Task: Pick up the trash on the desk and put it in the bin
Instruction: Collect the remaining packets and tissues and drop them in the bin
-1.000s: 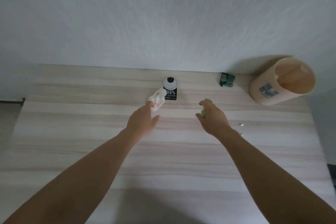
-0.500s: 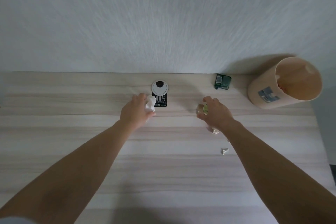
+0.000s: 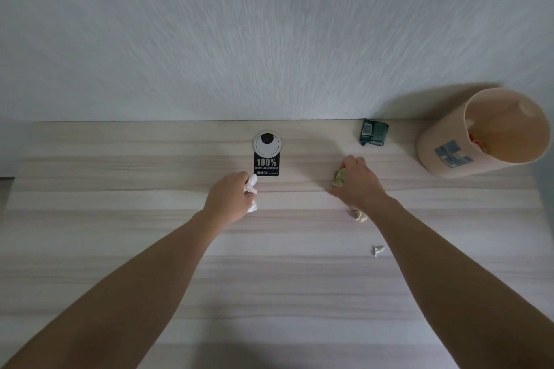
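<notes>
Left hand [image 3: 230,200] clenched on white tissue [image 3: 251,189]; right hand [image 3: 358,184] grasping yellow-green wrapper [image 3: 339,178]. Pale wood-grain table [image 3: 120,249] against white textured wall [image 3: 239,39]. Beige bin [image 3: 449,144] far right of right hand; crumpled scraps [image 3: 359,215] by wrist, another [image 3: 377,250] nearer. Dark green pack [image 3: 374,136] beyond right hand.

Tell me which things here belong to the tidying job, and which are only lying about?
Job:
left hand with white tissue
right hand with green wrapper
crumpled scrap
small foil bit
dark packet
bin

Lying about:
black label
round cable cap
desk
</notes>
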Available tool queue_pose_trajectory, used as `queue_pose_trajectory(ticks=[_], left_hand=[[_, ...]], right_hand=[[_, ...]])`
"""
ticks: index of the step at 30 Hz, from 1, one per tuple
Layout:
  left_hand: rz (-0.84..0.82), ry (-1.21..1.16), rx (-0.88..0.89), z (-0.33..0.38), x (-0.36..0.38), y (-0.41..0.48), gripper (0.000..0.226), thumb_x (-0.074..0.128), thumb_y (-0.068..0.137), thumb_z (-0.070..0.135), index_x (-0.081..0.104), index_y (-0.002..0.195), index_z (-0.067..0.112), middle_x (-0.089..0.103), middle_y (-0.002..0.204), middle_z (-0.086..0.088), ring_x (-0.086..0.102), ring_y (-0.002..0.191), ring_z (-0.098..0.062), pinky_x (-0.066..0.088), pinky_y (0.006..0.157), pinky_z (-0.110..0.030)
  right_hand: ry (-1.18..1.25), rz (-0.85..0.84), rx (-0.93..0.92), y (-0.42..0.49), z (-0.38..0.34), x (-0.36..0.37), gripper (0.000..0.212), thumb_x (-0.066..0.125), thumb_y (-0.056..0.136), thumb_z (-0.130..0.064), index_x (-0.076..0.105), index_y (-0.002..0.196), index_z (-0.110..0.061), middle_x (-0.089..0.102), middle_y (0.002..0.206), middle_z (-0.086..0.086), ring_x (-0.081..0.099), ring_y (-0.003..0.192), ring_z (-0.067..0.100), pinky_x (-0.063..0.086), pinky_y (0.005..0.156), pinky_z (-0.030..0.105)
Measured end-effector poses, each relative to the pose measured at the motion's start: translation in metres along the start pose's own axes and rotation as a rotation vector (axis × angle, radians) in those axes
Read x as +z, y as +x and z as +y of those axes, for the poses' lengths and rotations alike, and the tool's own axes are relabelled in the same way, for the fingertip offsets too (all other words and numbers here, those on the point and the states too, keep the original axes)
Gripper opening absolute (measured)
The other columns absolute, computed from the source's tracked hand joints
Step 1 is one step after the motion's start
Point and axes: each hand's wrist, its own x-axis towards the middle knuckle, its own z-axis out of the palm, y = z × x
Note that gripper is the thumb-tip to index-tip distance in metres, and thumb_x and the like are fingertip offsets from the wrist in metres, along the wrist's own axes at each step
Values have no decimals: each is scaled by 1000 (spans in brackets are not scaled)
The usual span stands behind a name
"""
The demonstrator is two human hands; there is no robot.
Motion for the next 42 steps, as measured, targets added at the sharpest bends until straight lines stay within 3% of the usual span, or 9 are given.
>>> queue_pose_trajectory(ticks=[6,10,15,20,23,30,34,37,42], left_hand=[[60,-24,86,4,-2,-3,18,45,79,-1,40,74,15,52,81,-6,54,78,-29,39,62,-36],[45,-72,78,2,-3,-7,31,47,75,-7,54,99,12,60,96,-5,55,86,-25,46,74,-37],[38,-87,75,7,-6,-15,38,46,75,-9,58,105,12,66,99,-5,59,89,-24,50,77,-36],[67,16,83,21,-11,-20,6,57,78,13,59,84,13,64,83,-2,59,79,-26,48,66,-37],[91,72,91,40,-13,-24,20,60,78,28,48,69,14,56,67,0,53,65,-24,39,55,-33],[86,89,180,102,-10,-14,29,53,80,34,41,57,21,54,66,3,54,67,-20,45,58,-34],[42,101,342,142,0,7,11,50,81,18,59,85,21,55,83,-2,53,78,-22,43,67,-36],[75,78,352,175,13,24,38,61,80,7,57,117,12,54,105,-11,55,88,-26,44,75,-34],[10,104,397,220,33,54,53,66,79,7,48,128,13,48,118,-17,57,94,-34,50,80,-43]], right_hand=[[80,47,-6,-2,-3,2,35,55,77,-2,40,104,-17,54,100,7,54,81,25,44,67,35],[69,36,-10,-5,-4,1,47,52,76,1,44,117,-21,55,105,7,56,85,27,51,71,40],[95,90,1,-10,1,-9,39,52,79,-1,51,112,-22,49,108,7,55,86,28,48,70,37],[111,174,17,-20,13,-23,35,51,80,-1,52,109,-20,49,104,6,53,81,26,44,66,34],[104,232,31,-31,23,-33,28,51,83,-4,53,107,-18,50,101,6,52,77,24,42,64,31],[162,300,96,-68,62,-55,15,52,84,-15,50,99,-17,52,92,4,54,77,22,47,63,33],[188,298,148,-83,95,-64,12,53,84,-20,50,95,-18,55,90,4,56,77,23,55,70,41],[197,290,183,-89,119,-66,14,53,85,-21,49,98,-18,54,91,3,55,80,23,53,72,41],[205,259,215,-86,149,-66,15,53,85,-23,48,99,-19,54,94,1,55,80,20,52,69,36]])
